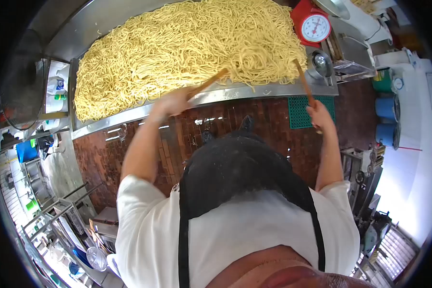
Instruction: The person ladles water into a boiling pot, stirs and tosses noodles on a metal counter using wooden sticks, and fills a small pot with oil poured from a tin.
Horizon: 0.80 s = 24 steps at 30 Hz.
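Noodles (pixel 187 53) spread on metal surface (pixel 221 94), just beyond both fingers; left fingers (pixel 177 102), blurred, gripping left stick (pixel 210 81), right fingers (pixel 320 115) clenched on right stick (pixel 303 81), red scale (pixel 315 28) beyond right fingers

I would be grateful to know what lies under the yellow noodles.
The yellow noodles lie on a metal worktable, whose bare front rim shows. They cover most of its top, so whether anything else lies beneath them cannot be seen.

noodles (pixel 177 53): bright, motion blur upper center
floor (pixel 173 144): dim, white glare spots
wall (pixel 408 177): blown out, right
left hand (pixel 172 102): blurred
edges: fisheye bend, 4 black corners
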Each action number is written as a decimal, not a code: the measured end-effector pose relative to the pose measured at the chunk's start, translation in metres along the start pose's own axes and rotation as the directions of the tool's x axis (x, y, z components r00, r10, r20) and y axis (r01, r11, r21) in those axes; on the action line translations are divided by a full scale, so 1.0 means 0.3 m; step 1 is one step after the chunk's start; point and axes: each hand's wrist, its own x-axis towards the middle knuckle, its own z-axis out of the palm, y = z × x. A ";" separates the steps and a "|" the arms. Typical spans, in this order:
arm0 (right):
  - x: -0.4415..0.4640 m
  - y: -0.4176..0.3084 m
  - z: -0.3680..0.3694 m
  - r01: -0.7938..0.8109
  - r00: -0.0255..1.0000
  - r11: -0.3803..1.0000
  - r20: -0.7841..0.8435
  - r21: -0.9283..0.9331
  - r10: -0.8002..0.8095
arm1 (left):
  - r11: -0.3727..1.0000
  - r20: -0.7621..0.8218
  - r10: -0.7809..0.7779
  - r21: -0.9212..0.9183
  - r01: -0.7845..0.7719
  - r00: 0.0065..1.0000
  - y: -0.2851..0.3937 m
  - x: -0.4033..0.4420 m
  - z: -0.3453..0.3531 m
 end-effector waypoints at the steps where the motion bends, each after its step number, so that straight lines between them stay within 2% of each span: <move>1: -0.057 -0.017 -0.067 0.043 0.999 0.991 -0.024 -0.128 -0.046 | 0.997 0.004 -0.036 0.065 0.036 0.999 -0.098 -0.111 -0.066; 2: -0.143 -0.049 -0.148 0.073 0.995 0.952 -0.043 -0.298 -0.090 | 0.989 0.026 -0.121 -0.077 0.123 0.992 -0.143 -0.252 -0.143; 3: -0.209 -0.058 -0.236 0.043 0.999 0.912 -0.001 -0.408 -0.047 | 0.986 -0.027 -0.128 -0.107 0.124 0.991 -0.246 -0.311 -0.170; 4: -0.352 -0.211 -0.300 -0.058 0.998 0.884 -0.004 -0.464 0.064 | 0.983 -0.079 -0.134 -0.137 0.123 0.988 -0.348 -0.371 -0.197; 5: -0.418 -0.176 -0.367 0.034 0.999 0.830 -0.011 -0.557 -0.048 | 0.977 -0.164 -0.203 -0.105 0.187 0.965 -0.373 -0.388 -0.211; 6: -0.517 -0.250 -0.411 0.028 0.996 0.794 -0.054 -0.608 -0.076 | 0.968 -0.175 -0.245 -0.107 0.229 0.954 -0.362 -0.321 -0.201; 7: -0.558 -0.277 -0.459 -0.016 0.996 0.778 -0.076 -0.628 -0.042 | 0.999 -0.276 -0.041 0.011 0.045 0.960 -0.446 -0.189 -0.123; 8: -0.586 -0.322 -0.500 0.054 0.994 0.806 -0.045 -0.589 -0.100 | 0.994 -0.270 -0.103 0.011 0.110 0.957 -0.452 -0.020 -0.039; 9: -0.587 -0.368 -0.508 0.104 0.986 0.822 -0.052 -0.560 -0.160 | 0.992 -0.269 -0.092 -0.112 0.064 0.959 -0.342 0.097 0.019; 10: -0.565 -0.427 -0.503 0.160 0.972 0.830 -0.060 -0.534 -0.226 | 0.989 -0.283 0.037 -0.128 -0.076 0.959 -0.287 0.244 0.087; 11: -0.523 -0.480 -0.494 0.222 0.953 0.832 -0.067 -0.509 -0.295 | 0.981 -0.067 -0.081 -0.183 0.067 0.994 -0.131 0.269 0.036; 12: -0.456 -0.502 -0.473 0.377 0.895 0.782 -0.024 -0.497 -0.446 | 0.966 0.023 -0.158 -0.204 0.159 0.987 -0.012 0.212 -0.055; 15: -0.287 -0.655 -0.440 0.291 0.949 0.787 0.057 -0.544 -0.311 | 0.964 -0.217 0.020 -0.253 -0.076 0.976 -0.310 0.052 -0.048; 16: -0.222 -0.683 -0.442 0.291 0.950 0.735 0.098 -0.612 -0.295 | 0.944 -0.126 -0.110 -0.324 0.064 0.986 -0.382 -0.063 -0.112; 17: -0.112 -0.669 -0.438 0.402 0.913 0.728 0.179 -0.555 -0.367 | 0.902 -0.033 -0.233 -0.382 0.203 0.972 -0.419 -0.171 -0.177; 18: 0.026 -0.648 -0.418 0.507 0.861 0.709 0.249 -0.490 -0.444 | 0.891 -0.083 -0.311 -0.373 0.260 0.947 -0.439 -0.223 -0.185; 19: 0.150 -0.676 -0.356 0.500 0.865 0.665 0.283 -0.555 -0.414 | 0.876 -0.138 -0.386 -0.366 0.316 0.912 -0.444 -0.251 -0.194; 20: 0.383 -0.614 -0.258 0.580 0.811 0.574 0.342 -0.578 -0.475 | 0.915 -0.250 -0.297 -0.351 0.199 0.922 -0.495 -0.185 -0.104; 21: 0.590 -0.640 -0.115 0.475 0.880 0.646 0.342 -0.598 -0.331 | 0.947 -0.359 -0.193 -0.312 0.077 0.913 -0.552 -0.082 -0.017; 22: 0.772 -0.668 0.037 0.584 0.812 0.645 0.351 -0.494 -0.466 | 0.906 -0.191 -0.385 -0.267 0.329 0.903 -0.463 0.061 -0.032; 23: 0.951 -0.697 0.188 0.688 0.726 0.612 0.352 -0.390 -0.591 | 0.929 -0.366 -0.304 -0.319 0.188 0.880 -0.424 0.218 0.013; 24: 0.903 -0.874 0.266 0.551 0.826 0.773 0.341 -0.316 -0.449 | 0.962 -0.516 -0.129 -0.273 -0.020 0.847 -0.406 0.376 0.027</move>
